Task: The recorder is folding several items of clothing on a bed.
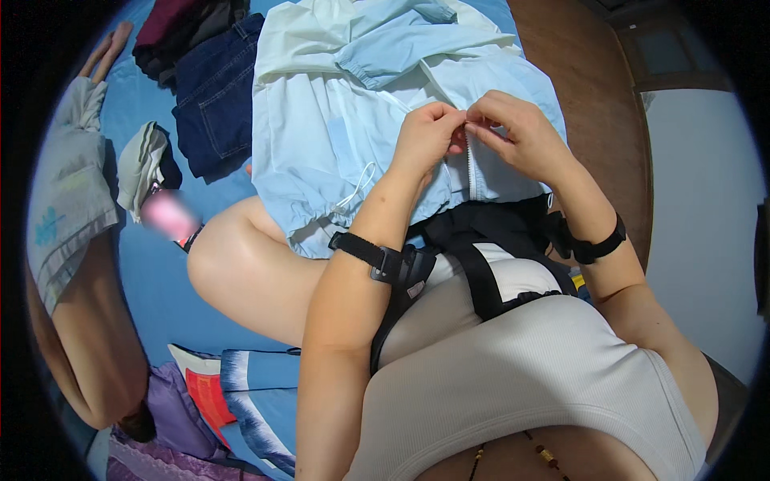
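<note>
Jacket (pixel 345 120): pale blue, spread before me over the blue sheet (pixel 160 293).
Right hand (pixel 513 132): I clamp it on the jacket's front.
Left hand (pixel 430 138): I clamp it just beside.
Zipper (pixel 472 172): white, running down below my grip.

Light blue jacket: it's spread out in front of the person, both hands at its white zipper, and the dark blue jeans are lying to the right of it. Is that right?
Not quite: the dark blue jeans lie to the left of the light blue jacket, as the head view shows. The left hand and right hand are indeed at its white zipper.
</note>
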Motion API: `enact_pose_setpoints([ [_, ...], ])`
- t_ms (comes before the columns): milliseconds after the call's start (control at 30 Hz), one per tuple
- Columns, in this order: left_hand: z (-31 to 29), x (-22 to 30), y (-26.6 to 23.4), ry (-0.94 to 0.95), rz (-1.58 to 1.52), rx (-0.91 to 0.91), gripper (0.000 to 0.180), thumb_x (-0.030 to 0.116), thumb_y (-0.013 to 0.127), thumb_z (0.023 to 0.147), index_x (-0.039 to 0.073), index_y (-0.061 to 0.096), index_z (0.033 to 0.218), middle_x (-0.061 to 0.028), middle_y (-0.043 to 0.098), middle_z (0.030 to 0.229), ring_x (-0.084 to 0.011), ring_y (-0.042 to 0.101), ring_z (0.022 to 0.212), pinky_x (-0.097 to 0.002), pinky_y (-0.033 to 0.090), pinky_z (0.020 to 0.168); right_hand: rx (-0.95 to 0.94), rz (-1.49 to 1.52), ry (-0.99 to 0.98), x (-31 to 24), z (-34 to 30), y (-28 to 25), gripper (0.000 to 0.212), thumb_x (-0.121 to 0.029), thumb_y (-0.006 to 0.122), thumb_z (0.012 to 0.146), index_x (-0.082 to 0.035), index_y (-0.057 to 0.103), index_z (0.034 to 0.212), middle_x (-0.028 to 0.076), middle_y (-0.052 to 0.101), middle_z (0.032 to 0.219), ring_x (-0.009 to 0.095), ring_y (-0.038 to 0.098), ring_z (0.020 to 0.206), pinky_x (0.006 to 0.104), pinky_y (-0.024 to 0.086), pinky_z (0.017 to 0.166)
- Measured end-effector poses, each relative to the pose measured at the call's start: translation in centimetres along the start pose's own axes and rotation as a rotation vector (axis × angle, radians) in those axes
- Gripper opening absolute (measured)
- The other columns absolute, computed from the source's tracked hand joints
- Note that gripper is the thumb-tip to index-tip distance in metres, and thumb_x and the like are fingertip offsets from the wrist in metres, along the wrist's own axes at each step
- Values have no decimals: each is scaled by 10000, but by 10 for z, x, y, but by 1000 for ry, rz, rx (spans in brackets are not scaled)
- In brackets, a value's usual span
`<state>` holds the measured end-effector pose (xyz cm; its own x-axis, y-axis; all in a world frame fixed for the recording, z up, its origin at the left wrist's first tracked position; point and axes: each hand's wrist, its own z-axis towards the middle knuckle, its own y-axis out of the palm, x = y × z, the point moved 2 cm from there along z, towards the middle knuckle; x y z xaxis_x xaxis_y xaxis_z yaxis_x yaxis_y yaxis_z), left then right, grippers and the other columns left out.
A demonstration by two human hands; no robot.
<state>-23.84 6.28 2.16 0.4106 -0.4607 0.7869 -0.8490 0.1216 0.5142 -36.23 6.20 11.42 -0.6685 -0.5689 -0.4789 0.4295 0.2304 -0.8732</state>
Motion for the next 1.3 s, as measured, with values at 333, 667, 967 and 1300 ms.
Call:
enact_pose_setpoints([
  [333,0,-5,-5,21,-23,13,132,149,553,814,58,590,726,-8,571,664,-71,520,568,-191,436,518,-4,44,-13,3,1,6,103,-79,625,745,-36,568,819,99,560,757,245,570,662,302,456,593],
  [667,-9,7,11,144,-116,-137,153,181,569,844,89,537,963,7,562,823,-56,516,761,-195,414,663,-49,681,409,34,11,-11,134,-160,521,868,-35,568,854,-11,541,714,65,489,667,220,420,628],
  [967,-26,25,34,348,306,-82,75,101,568,831,37,544,801,16,531,717,-44,464,591,-195,375,522,131,768,356,35,18,-45,172,-207,525,885,-41,563,912,-8,569,785,67,544,718,205,441,670],
  [1300,-24,37,23,741,258,156,186,58,526,853,22,542,1035,-60,570,886,-109,570,757,-201,434,649,-65,1071,487,29,-4,-25,159,-215,500,892,-67,558,879,0,575,790,68,557,735,199,468,654],
])
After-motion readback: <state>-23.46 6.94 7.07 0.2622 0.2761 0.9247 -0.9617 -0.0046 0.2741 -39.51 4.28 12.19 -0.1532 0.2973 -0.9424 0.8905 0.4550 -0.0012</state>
